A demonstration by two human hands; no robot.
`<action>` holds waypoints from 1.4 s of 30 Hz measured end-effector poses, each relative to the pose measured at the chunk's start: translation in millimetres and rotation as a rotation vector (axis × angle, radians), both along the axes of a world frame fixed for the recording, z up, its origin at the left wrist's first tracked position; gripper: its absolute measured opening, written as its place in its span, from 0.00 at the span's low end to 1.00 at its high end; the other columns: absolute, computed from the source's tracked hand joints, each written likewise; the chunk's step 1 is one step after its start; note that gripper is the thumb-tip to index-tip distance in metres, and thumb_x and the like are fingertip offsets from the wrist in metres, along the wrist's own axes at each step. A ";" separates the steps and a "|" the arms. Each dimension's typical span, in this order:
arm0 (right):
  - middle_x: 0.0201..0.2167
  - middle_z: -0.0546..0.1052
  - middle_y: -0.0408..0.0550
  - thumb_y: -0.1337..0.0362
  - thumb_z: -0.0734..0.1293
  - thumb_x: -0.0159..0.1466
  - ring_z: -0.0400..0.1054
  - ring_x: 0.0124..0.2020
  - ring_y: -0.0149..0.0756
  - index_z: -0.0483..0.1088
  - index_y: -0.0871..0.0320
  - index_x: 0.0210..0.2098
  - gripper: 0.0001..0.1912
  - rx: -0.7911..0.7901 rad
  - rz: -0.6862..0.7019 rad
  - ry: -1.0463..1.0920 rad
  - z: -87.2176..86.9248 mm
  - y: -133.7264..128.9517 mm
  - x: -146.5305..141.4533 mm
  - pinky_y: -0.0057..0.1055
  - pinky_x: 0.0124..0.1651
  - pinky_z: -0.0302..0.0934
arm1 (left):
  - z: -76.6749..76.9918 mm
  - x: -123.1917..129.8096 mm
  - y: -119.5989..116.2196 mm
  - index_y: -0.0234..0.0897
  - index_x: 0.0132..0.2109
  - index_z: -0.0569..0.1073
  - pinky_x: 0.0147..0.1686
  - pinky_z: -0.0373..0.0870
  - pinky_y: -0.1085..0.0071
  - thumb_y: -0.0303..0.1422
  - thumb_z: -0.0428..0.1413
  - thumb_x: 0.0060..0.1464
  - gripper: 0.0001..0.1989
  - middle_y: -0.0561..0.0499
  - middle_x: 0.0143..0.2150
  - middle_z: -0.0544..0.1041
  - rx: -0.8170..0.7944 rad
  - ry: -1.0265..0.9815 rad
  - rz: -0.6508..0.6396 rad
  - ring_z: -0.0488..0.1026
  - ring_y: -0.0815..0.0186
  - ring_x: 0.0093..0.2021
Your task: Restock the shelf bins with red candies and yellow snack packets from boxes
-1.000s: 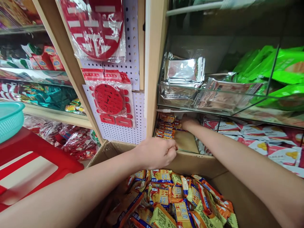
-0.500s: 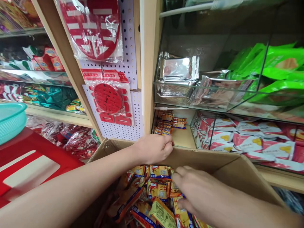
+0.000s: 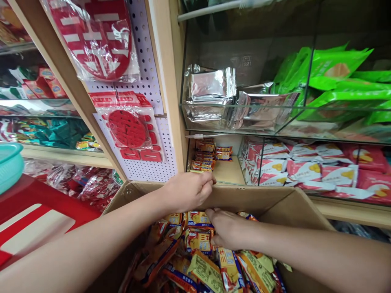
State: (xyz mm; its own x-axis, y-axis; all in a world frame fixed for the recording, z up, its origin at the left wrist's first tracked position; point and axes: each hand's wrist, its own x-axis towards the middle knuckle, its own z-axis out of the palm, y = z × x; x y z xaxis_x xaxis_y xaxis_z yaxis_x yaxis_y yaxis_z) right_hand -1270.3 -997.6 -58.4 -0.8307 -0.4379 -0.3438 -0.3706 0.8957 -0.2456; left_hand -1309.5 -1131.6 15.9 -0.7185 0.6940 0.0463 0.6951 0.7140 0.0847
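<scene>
My left hand (image 3: 190,190) is closed over the back rim of a cardboard box (image 3: 244,195), its fingers curled down and partly hidden. Inside the box, my right hand (image 3: 227,228) reaches into a pile of orange, yellow and blue biscuit packets (image 3: 199,241). Its fingers and thumb bend around packets beneath the palm, which hides most of what they grip. Other packets, such as a pale yellow-backed one (image 3: 206,270), lie loosely at various angles nearer me.
Behind the box, a low shelf compartment (image 3: 229,169) holds small stacks of matching packets (image 3: 204,156). Pink-and-white packets (image 3: 304,171) fill the bin to its right. Silver packets (image 3: 210,83) and green bags (image 3: 336,69) lie above. A red container (image 3: 39,215) with a teal basket (image 3: 10,167) stands left.
My right hand has moved left and farther into the box, closing in on the packets. The left hand stays at the rim. The whole view has shifted slightly right.
</scene>
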 end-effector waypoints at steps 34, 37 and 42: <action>0.31 0.70 0.46 0.56 0.61 0.56 0.64 0.25 0.28 0.56 0.57 0.42 0.17 -1.083 -0.243 0.237 66.6 48.9 -6.1 0.25 0.25 0.61 | 9.5 1.1 0.6 0.33 0.41 0.65 0.32 0.62 0.75 0.30 0.58 0.41 0.18 0.53 0.32 0.70 0.890 -0.770 -0.039 0.66 0.74 0.30; 0.25 0.69 0.42 0.54 0.59 0.58 0.61 0.20 0.25 0.60 0.58 0.37 0.14 -1.069 -0.281 0.219 67.7 50.0 -8.6 0.24 0.22 0.59 | 9.2 1.3 0.2 0.33 0.41 0.65 0.31 0.62 0.75 0.31 0.58 0.40 0.18 0.54 0.31 0.70 0.855 -0.757 -0.017 0.66 0.74 0.29; 0.22 0.69 0.41 0.54 0.58 0.58 0.62 0.19 0.25 0.62 0.58 0.30 0.13 -1.062 -0.371 0.267 68.2 50.2 -8.4 0.24 0.22 0.59 | 10.0 -3.7 -0.9 0.32 0.42 0.65 0.36 0.64 0.74 0.30 0.59 0.40 0.20 0.50 0.37 0.71 0.914 -0.764 0.038 0.68 0.73 0.34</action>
State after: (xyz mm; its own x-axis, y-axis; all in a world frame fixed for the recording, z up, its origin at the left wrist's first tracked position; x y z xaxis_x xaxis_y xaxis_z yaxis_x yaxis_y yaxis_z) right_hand -1278.7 -947.4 9.8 -0.9594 -0.1152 0.2575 -0.2818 0.3496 -0.8935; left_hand -1313.2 -1132.5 25.9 -0.7945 0.6039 0.0642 0.2235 0.1925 0.9555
